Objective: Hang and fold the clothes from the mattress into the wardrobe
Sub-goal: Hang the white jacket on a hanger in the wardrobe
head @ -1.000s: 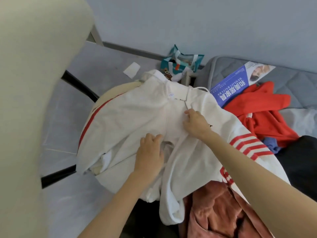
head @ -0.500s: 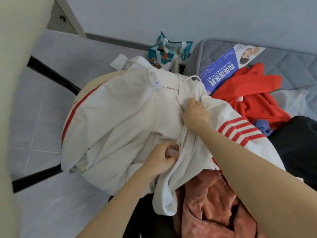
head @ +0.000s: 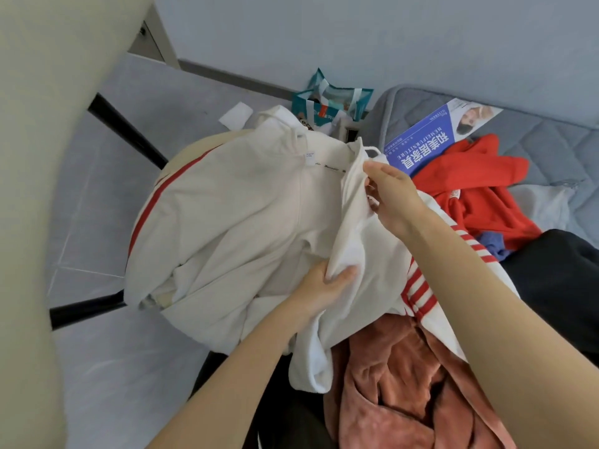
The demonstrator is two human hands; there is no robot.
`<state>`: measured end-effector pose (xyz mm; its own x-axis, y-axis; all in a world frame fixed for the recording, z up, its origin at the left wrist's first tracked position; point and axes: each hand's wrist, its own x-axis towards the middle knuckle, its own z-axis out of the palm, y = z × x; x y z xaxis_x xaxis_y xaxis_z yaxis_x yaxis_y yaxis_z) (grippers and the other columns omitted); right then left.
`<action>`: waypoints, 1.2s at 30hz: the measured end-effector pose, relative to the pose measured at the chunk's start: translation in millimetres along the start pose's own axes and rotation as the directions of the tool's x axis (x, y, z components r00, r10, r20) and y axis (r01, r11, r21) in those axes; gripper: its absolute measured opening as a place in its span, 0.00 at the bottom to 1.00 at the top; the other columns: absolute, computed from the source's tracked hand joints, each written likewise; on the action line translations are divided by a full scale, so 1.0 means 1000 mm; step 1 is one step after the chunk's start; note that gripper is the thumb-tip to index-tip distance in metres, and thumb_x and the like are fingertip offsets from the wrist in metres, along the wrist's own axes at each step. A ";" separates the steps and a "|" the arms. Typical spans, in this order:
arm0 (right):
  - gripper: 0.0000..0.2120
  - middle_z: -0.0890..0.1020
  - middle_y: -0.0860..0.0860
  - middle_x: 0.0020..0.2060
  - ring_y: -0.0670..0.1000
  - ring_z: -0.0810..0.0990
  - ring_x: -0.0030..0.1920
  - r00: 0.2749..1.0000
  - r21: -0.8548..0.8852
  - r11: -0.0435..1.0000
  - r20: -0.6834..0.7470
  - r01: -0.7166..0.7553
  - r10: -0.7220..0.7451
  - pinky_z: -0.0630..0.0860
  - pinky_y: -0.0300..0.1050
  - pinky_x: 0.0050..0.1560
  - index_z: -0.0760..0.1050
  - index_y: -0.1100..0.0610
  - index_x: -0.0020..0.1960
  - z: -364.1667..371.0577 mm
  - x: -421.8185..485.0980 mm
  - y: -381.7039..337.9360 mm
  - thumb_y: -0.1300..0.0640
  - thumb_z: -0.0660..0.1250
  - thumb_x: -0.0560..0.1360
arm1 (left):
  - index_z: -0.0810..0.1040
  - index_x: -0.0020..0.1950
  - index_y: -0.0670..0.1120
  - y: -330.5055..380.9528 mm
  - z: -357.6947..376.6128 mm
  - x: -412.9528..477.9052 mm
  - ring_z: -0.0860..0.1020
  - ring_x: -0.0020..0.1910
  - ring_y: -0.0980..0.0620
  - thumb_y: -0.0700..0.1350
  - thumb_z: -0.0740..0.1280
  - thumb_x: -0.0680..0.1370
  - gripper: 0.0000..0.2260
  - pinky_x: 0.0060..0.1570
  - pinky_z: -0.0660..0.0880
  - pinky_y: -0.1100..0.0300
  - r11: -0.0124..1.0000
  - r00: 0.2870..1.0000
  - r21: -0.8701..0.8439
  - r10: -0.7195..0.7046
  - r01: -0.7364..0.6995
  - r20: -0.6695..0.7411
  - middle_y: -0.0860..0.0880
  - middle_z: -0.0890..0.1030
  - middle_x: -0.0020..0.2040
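Note:
A white sweatshirt with red stripes (head: 233,218) is spread in front of me over a pile of clothes. My left hand (head: 324,283) pinches a fold of its white fabric near the middle. My right hand (head: 392,192) grips the upper edge of the same fold near the collar, lifting it. Below lies a rust-pink fleece garment (head: 405,384). A red garment (head: 476,192) and a black one (head: 557,280) lie to the right on the grey quilted mattress (head: 531,137).
A blue and white brochure (head: 431,140) rests on the mattress. A teal bag (head: 330,102) stands on the floor by the wall, with a white paper scrap (head: 236,115) near it. A cream panel (head: 42,189) fills the left edge, with black bars (head: 126,128) beside it.
My right hand has risen from pressing on the sweatshirt to gripping its edge near the collar. My left hand went from lying flat to pinching a fold and drawing it up.

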<state>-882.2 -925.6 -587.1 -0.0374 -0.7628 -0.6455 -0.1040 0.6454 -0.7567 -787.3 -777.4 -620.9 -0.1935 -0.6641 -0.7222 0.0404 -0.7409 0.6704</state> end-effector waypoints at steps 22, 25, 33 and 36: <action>0.30 0.38 0.47 0.77 0.62 0.46 0.75 0.980 -0.985 0.116 0.145 0.130 0.135 0.47 0.63 0.73 0.50 0.35 0.75 0.040 -0.018 0.080 0.49 0.59 0.78 | 0.62 0.66 0.46 -0.051 -0.083 -0.026 0.73 0.59 0.45 0.45 0.69 0.74 0.24 0.51 0.72 0.52 0.683 0.908 0.656 -0.027 0.322 -0.418 0.46 0.71 0.61; 0.25 0.54 0.52 0.77 0.59 0.59 0.73 0.977 -0.938 0.284 0.211 0.197 0.019 0.57 0.55 0.73 0.61 0.45 0.74 0.029 -0.036 0.071 0.54 0.61 0.78 | 0.64 0.68 0.47 -0.039 -0.086 -0.033 0.71 0.60 0.45 0.43 0.65 0.76 0.22 0.54 0.72 0.53 0.722 0.916 0.664 0.107 0.196 -0.387 0.46 0.69 0.62; 0.18 0.74 0.54 0.65 0.53 0.75 0.60 0.932 -0.781 0.511 0.268 0.359 -0.244 0.67 0.42 0.63 0.72 0.53 0.68 0.010 -0.127 0.042 0.59 0.62 0.78 | 0.62 0.73 0.49 0.005 -0.069 -0.079 0.69 0.66 0.49 0.45 0.59 0.81 0.21 0.61 0.65 0.60 0.786 0.950 0.618 0.189 0.005 -0.248 0.46 0.69 0.69; 0.17 0.75 0.51 0.64 0.51 0.75 0.61 0.907 -0.733 0.538 0.291 0.415 -0.303 0.67 0.38 0.61 0.72 0.53 0.66 0.000 -0.171 0.042 0.59 0.62 0.78 | 0.64 0.72 0.50 0.011 -0.055 -0.118 0.70 0.65 0.51 0.45 0.59 0.81 0.19 0.61 0.66 0.61 0.811 0.931 0.582 0.257 -0.063 -0.259 0.48 0.71 0.68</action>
<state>-880.6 -767.8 -508.1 0.2869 -0.8764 -0.3867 -0.8004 0.0025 -0.5994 -710.6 -713.1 -537.5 0.0840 -0.8350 -0.5438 -0.5253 -0.5009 0.6879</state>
